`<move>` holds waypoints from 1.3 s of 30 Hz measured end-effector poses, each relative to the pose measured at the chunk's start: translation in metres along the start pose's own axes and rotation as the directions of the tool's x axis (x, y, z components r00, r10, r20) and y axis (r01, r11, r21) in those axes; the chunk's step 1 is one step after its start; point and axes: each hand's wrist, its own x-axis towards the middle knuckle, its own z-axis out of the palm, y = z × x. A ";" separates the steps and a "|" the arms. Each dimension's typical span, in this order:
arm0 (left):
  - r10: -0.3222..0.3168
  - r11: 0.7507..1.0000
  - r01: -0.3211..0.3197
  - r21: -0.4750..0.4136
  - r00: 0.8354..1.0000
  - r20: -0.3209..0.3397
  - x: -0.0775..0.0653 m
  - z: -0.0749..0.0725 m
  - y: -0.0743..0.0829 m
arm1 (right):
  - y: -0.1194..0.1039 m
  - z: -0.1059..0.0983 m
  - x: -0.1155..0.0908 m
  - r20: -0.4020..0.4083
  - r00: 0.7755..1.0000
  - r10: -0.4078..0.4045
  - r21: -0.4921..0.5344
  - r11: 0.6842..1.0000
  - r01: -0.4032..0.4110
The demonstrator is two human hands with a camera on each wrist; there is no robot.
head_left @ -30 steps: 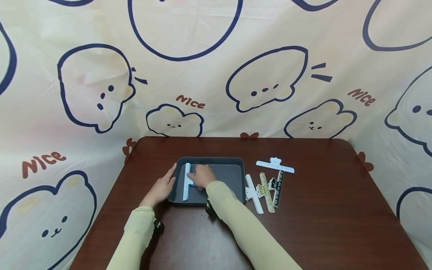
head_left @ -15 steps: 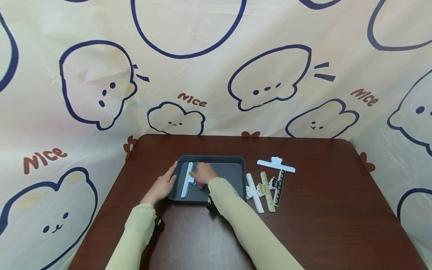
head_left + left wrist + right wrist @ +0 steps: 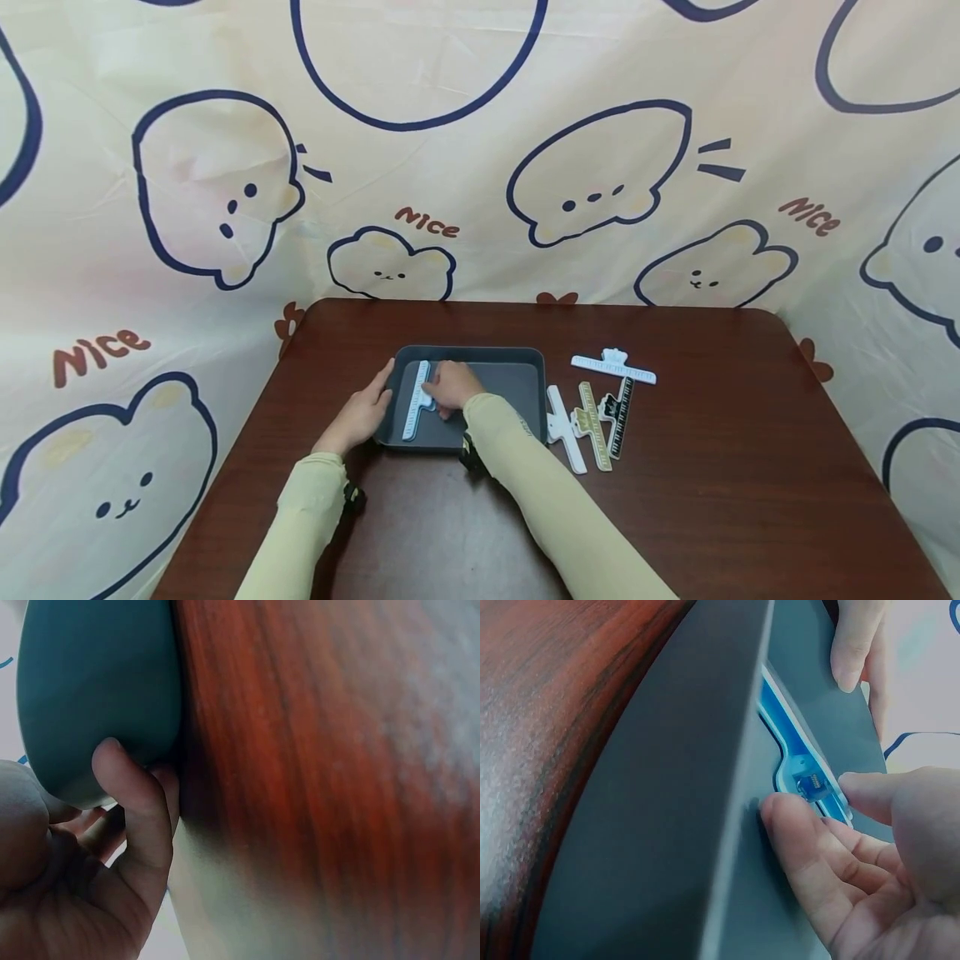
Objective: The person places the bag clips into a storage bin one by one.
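A light blue ruler clip (image 3: 417,402) lies inside the dark grey tray (image 3: 510,358), near its left side and slightly slanted. My right hand (image 3: 455,387) pinches the clip at its handle; the right wrist view shows the thumb and fingers about the clip's (image 3: 810,776) spring part. At the tray's left end my left hand (image 3: 363,417) holds the wall. Seen from the left wrist, bent fingers press the outside of the tray (image 3: 97,682) close to the table, and part of that hand is hidden behind the rim.
Right of the tray lie a white ruler clip (image 3: 566,431), a gold one (image 3: 595,427) and a black one (image 3: 619,418), side by side. Behind them is another light blue clip (image 3: 613,367). The brown table (image 3: 735,467) meets a patterned cloth (image 3: 480,183) at the back.
Over the last second the light blue clip in the tray has turned slightly, its far end swinging right, with my right hand on it. My left hand stays at the tray's left end.
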 end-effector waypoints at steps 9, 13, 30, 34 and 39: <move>-0.021 1.000 0.021 0.003 1.000 -0.002 -0.001 0.002 -0.001 | -0.001 -0.004 -0.005 0.044 0.999 -0.014 0.025 1.000 0.013; -0.024 1.000 0.024 0.002 1.000 0.002 -0.002 0.002 -0.001 | -0.002 -0.004 -0.007 0.054 0.998 -0.034 0.037 0.999 0.032; 0.015 0.999 -0.015 0.030 1.000 -0.008 0.001 0.003 0.000 | -0.005 -0.011 -0.011 0.120 0.988 -0.093 0.028 0.996 0.090; 0.021 0.999 -0.020 0.041 1.000 -0.013 0.002 0.003 -0.002 | -0.004 -0.024 -0.015 0.119 0.986 -0.118 0.012 0.993 0.117; 0.033 0.998 -0.032 0.057 0.999 -0.023 0.004 0.001 -0.003 | 0.000 -0.052 -0.023 0.065 0.984 -0.168 -0.004 0.986 0.168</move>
